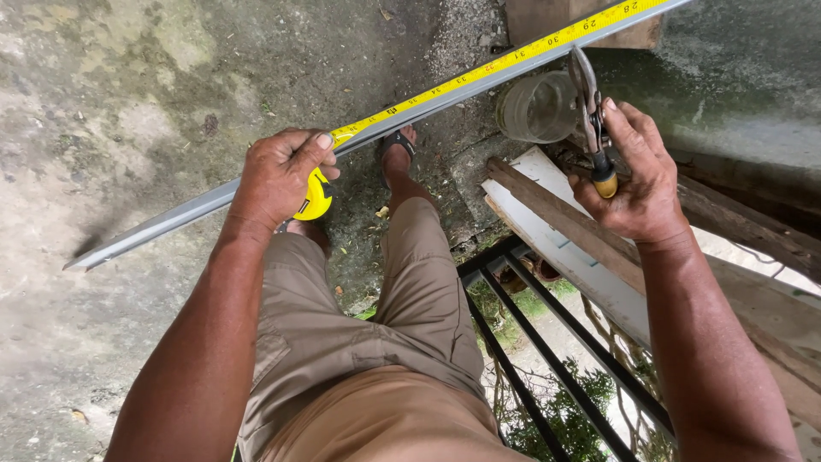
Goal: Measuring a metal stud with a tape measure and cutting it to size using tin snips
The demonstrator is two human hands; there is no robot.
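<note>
Gripping a yellow tape measure case [315,197], the left hand [278,175] is closed around it and also presses on a long grey metal strip [171,218] that runs diagonally from lower left to upper right. Yellow tape blade [479,73] lies extended along the strip's top face toward the upper right corner.

Right hand [637,184]: fingers curled shut on the handles of metal snips [590,111]; one handle tip yellow; the tool points up toward the strip; whether its blades touch the strip cannot be told.

Container: one clear plastic jar [537,107], lying on its side on the ground just below the strip, left of the snips. Contents cannot be made out; appears see-through.

Surroundings: weathered wooden planks [581,227] and a white board [590,269] under the right hand; black metal railing [530,342] below; concrete ground [128,103]; khaki shorts [368,342], sandalled foot [398,150].
</note>
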